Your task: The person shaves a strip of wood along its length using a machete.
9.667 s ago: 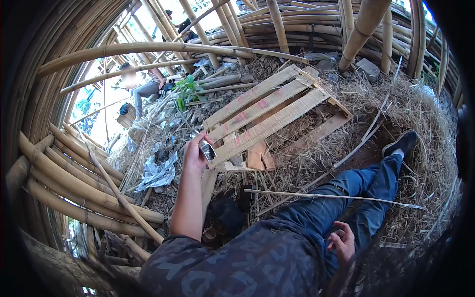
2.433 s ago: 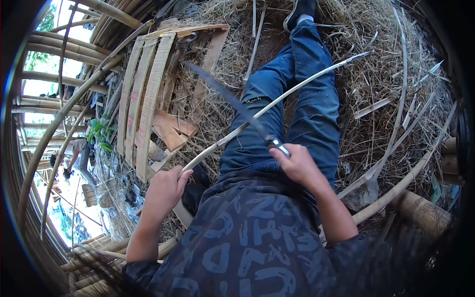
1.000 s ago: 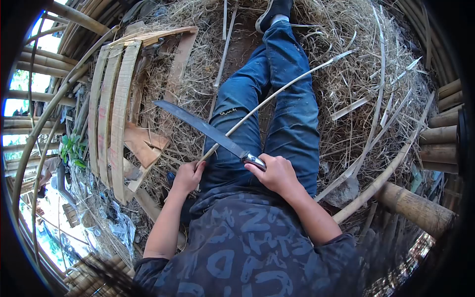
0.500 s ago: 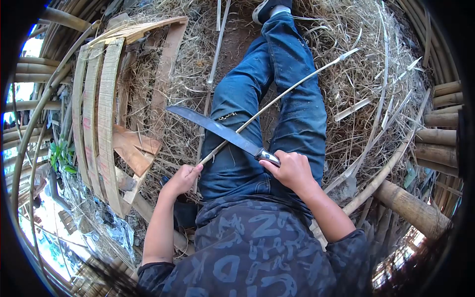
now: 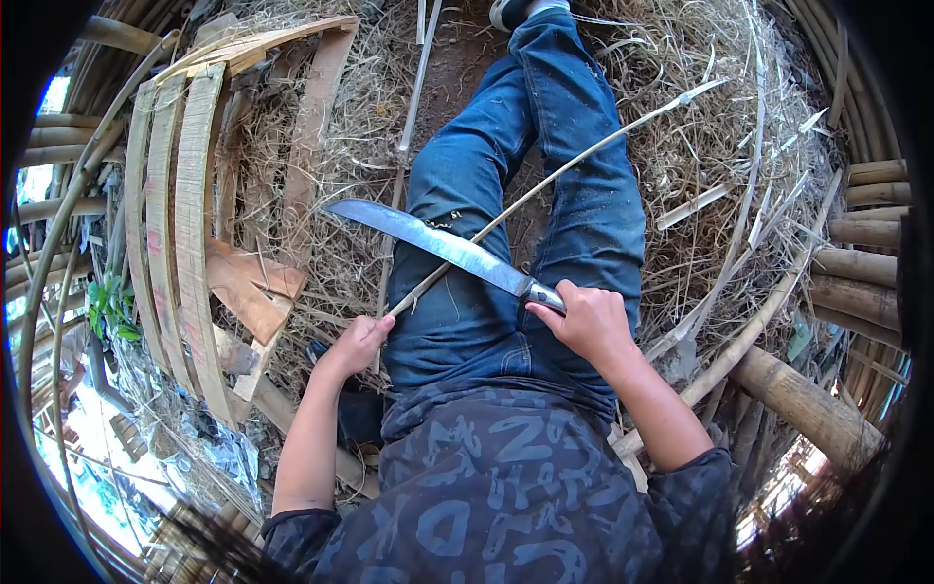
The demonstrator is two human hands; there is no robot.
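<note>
The right hand (image 5: 595, 323) is closed around the handle of the knife (image 5: 443, 245); the left hand (image 5: 356, 346) grips the near end of the stick (image 5: 545, 181), which slants over the legs (image 5: 462, 185). The blade crosses the stick; contact cannot be confirmed. Work status: the stick is whole, one splinter projects near the left hand, and the amount remaining cannot be judged. A slatted wooden frame (image 5: 195, 175) stands left; straw (image 5: 671, 136) surrounds the legs, which restrict clearance beneath the blade.

Knife (image 5: 448, 247) now in the previously empty right hand (image 5: 592, 319), the previously loose stick (image 5: 562, 174) now in the left hand (image 5: 356, 346).
</note>
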